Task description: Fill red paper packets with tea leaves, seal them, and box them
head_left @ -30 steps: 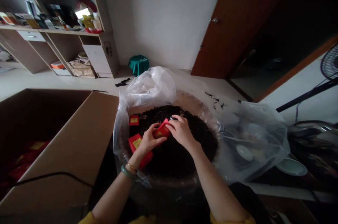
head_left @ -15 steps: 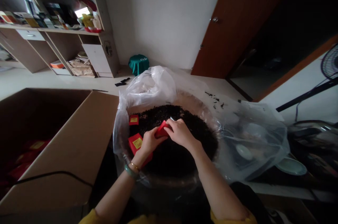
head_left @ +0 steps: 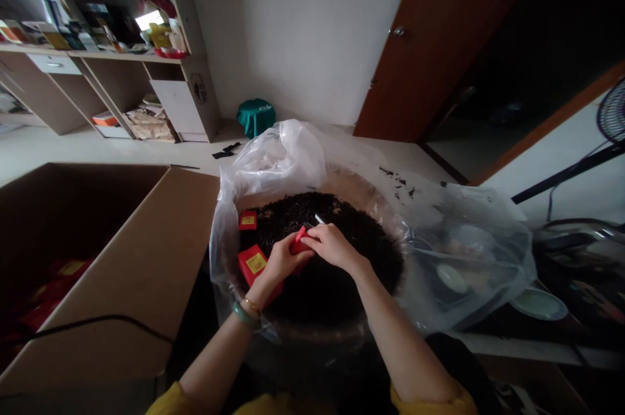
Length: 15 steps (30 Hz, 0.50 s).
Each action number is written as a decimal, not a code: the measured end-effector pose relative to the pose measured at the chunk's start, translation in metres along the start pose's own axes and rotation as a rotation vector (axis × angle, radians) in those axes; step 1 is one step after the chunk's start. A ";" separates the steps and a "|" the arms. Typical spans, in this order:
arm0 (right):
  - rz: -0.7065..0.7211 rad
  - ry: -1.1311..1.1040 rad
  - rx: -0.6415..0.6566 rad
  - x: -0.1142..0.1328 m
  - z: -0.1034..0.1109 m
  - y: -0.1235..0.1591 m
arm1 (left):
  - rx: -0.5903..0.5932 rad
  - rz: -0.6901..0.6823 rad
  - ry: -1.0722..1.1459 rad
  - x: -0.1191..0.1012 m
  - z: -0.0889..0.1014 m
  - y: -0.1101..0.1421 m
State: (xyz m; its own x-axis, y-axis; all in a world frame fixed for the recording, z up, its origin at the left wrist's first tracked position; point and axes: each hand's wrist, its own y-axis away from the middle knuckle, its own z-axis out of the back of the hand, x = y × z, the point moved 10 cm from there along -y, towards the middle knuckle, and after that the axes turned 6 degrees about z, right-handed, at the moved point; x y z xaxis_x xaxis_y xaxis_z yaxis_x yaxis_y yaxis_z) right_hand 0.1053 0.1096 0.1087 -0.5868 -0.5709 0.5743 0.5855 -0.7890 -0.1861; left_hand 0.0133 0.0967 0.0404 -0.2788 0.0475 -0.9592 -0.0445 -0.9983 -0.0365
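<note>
My left hand [head_left: 280, 262] and my right hand [head_left: 332, 245] are both closed around one small red box [head_left: 298, 243], held over a heap of dark loose leaves [head_left: 322, 258]. The leaves fill a round basin lined with a clear plastic bag [head_left: 288, 157]. Most of the held box is hidden by my fingers. Two more red boxes with yellow labels lie on the leaves at the left: one [head_left: 247, 220] near the bag's wall, a larger one [head_left: 254, 265] beside my left wrist. A green bangle [head_left: 243, 315] sits on that wrist.
A large open cardboard box [head_left: 131, 271] stands at the left with red packets [head_left: 58, 278] inside and a black cable [head_left: 97, 322] over its flap. White dishes [head_left: 537, 304] lie under plastic at the right. Shelves [head_left: 97, 57], a green stool [head_left: 256, 116], a brown door [head_left: 439, 37] behind.
Both hands have drawn closer together over the small red box and tilted it, so less of it shows now. The view shifted slightly.
</note>
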 end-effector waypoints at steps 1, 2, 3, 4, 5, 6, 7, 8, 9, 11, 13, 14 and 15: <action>0.005 -0.011 -0.029 0.001 0.002 0.001 | 0.010 0.012 0.029 -0.001 0.000 -0.001; 0.013 -0.027 -0.070 0.002 0.007 0.002 | 0.020 0.022 0.068 -0.002 -0.001 -0.002; 0.024 -0.042 -0.116 0.003 0.012 0.003 | 0.026 0.033 0.111 -0.003 -0.001 -0.002; 0.034 -0.050 -0.156 0.005 0.018 0.004 | 0.030 0.044 0.152 -0.004 -0.001 -0.002; 0.038 -0.045 -0.178 0.006 0.022 0.005 | 0.037 0.056 0.185 -0.005 -0.001 -0.002; 0.034 -0.028 -0.172 0.007 0.024 0.005 | 0.044 0.066 0.208 -0.005 -0.001 -0.001; 0.023 -0.004 -0.139 0.007 0.023 0.005 | 0.050 0.071 0.223 -0.006 -0.002 -0.001; 0.008 0.023 -0.091 0.007 0.020 0.005 | 0.058 0.073 0.234 -0.007 -0.003 0.000; -0.006 0.048 -0.042 0.007 0.016 0.004 | 0.066 0.072 0.244 -0.008 -0.004 0.001; -0.023 0.082 0.025 0.007 0.011 0.004 | 0.078 0.069 0.255 -0.009 -0.006 0.002; -0.017 0.103 0.036 0.009 0.008 0.003 | 0.071 0.077 0.264 -0.009 -0.007 0.002; -0.009 0.108 0.024 0.009 0.007 0.002 | 0.063 0.082 0.268 -0.009 -0.006 0.002; -0.002 0.107 0.005 0.010 0.007 0.002 | 0.057 0.085 0.271 -0.009 -0.006 0.002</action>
State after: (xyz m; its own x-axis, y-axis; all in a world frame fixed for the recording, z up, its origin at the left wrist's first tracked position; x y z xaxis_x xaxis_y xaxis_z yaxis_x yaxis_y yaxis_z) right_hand 0.1049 0.1040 0.1196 -0.6440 -0.5908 0.4861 0.5869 -0.7891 -0.1815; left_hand 0.0213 0.0943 0.0476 -0.0174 -0.0543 -0.9984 -0.0879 -0.9946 0.0556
